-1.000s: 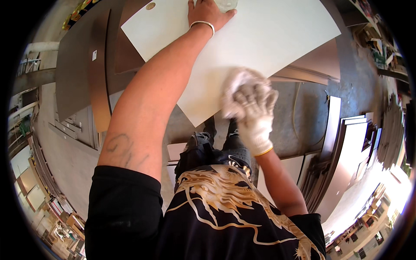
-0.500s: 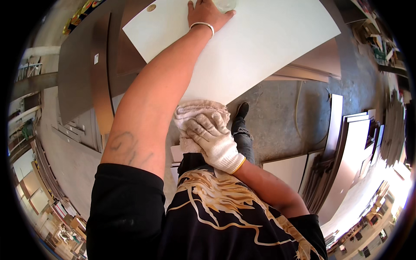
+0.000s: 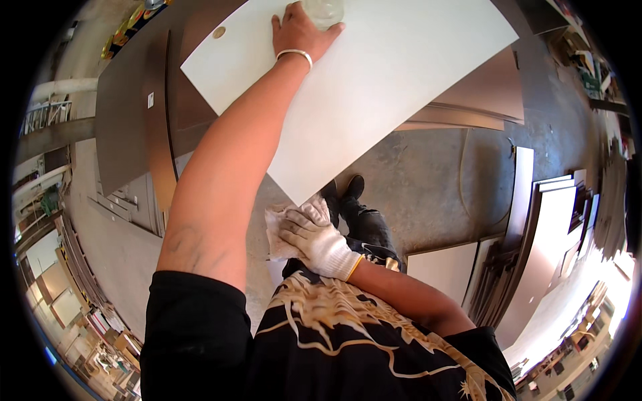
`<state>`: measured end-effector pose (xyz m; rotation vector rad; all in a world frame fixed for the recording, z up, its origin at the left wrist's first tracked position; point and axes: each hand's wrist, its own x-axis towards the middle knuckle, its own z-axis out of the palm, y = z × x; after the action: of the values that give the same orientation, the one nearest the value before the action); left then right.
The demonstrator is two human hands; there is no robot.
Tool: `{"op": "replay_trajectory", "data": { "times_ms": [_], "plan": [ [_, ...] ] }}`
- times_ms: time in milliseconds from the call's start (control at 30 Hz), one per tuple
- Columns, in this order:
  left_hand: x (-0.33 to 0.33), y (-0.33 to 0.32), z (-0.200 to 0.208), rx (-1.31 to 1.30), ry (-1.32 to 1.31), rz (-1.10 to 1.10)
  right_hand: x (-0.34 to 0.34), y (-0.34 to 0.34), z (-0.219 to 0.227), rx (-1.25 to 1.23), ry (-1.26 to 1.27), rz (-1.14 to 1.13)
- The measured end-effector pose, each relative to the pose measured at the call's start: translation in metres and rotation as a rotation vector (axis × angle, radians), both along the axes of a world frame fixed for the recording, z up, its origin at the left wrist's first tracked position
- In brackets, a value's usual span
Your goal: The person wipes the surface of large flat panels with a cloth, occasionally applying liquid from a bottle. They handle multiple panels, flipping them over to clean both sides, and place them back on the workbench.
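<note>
My bare left hand (image 3: 299, 32) lies on a large white board (image 3: 374, 87), fingers spread and thumb stretched out to the right. A clear, rounded container (image 3: 325, 12) stands on the board between that thumb and the fingers, partly cut off by the top edge. In a white knitted glove, my right hand (image 3: 317, 242) presses against a folded, pale pinkish cloth (image 3: 275, 230) close to my body. The cloth is just below the board's near corner, and the gloved fingers lie over it.
Brown boards (image 3: 127, 113) lie beneath and left of the white one. Several panels (image 3: 545, 227) lean upright at the right. A thin hose (image 3: 463, 180) curves across the concrete floor (image 3: 418, 180). My shoe (image 3: 355, 187) is below the board's edge.
My right hand has drawn the cloth toward my body, off the board's near corner, which now shows. My left hand stays in place on the board. The view has shifted slightly.
</note>
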<state>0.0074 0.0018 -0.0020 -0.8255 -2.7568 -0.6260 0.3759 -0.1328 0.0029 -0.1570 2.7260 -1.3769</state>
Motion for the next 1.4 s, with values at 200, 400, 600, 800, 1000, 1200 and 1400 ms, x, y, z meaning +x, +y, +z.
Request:
{"op": "replay_trajectory", "data": {
  "times_ms": [200, 400, 600, 800, 1000, 1200, 1400],
  "plan": [
    [0.002, -0.005, 0.002, 0.002, -0.022, -0.064, 0.064, 0.095, -0.048, -0.519, -0.755, -0.774],
    [0.000, -0.002, 0.004, -0.067, -0.086, -0.052, 0.071, 0.166, -0.032, -1.347, -0.181, -1.314],
    [-0.005, -0.005, 0.000, -0.045, -0.094, -0.015, 0.023, 0.141, 0.017, -1.128, -0.169, -1.267],
    [0.009, 0.005, 0.001, 0.020, -0.118, 0.008, -0.009, 0.054, 0.021, -0.492, -0.259, -1.095],
    [0.005, -0.020, -0.009, 0.262, -0.144, -0.110, -0.020, 0.005, 0.014, -0.567, -0.068, -1.308],
    [0.068, -0.088, -0.010, 0.232, -0.077, -0.807, -0.025, -0.020, 0.032, -0.039, 0.045, -1.331],
    [0.060, 0.031, 0.001, -0.020, 0.009, -1.159, -0.034, -0.025, 0.053, 0.158, -0.003, -1.236]
  ]
}}
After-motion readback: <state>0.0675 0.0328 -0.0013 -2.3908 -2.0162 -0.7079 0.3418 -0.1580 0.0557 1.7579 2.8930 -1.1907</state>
